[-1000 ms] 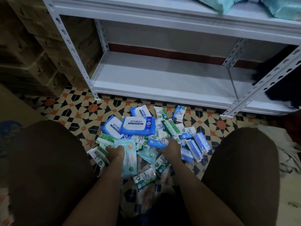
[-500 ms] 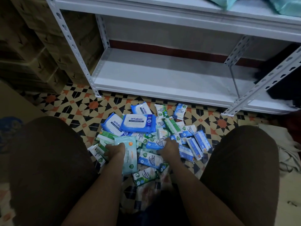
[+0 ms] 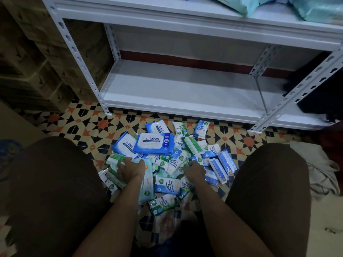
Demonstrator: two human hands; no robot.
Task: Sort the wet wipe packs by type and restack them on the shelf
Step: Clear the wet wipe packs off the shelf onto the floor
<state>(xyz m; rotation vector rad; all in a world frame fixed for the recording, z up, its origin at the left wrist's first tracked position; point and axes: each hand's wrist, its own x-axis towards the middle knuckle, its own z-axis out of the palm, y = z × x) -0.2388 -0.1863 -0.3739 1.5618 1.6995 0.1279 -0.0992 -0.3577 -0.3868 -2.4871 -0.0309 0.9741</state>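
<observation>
A heap of wet wipe packs lies on the patterned floor between my knees. Large blue antabax packs [image 3: 154,143] sit at its far side, small blue-and-white packs [image 3: 167,185] and small green ones [image 3: 162,203] are mixed through it. My left hand [image 3: 130,168] rests with spread fingers on a long pale teal pack [image 3: 147,184] and the green packs beside it. My right hand [image 3: 194,171] lies knuckles up on the small packs, its fingertips buried among them. The white shelf's bottom board [image 3: 185,89] stands bare just beyond the heap.
The upper shelf board [image 3: 167,13] carries teal packs [image 3: 246,4] at its right end. Stacked cardboard boxes [image 3: 27,62] stand left of the shelf's post. A pale cloth [image 3: 321,169] lies by my right knee, and a dark bundle [image 3: 324,93] sits at the shelf's right end.
My left hand's fingers have spread out over the teal pack and shifted slightly forward. My right hand stays in almost the same spot on the heap.
</observation>
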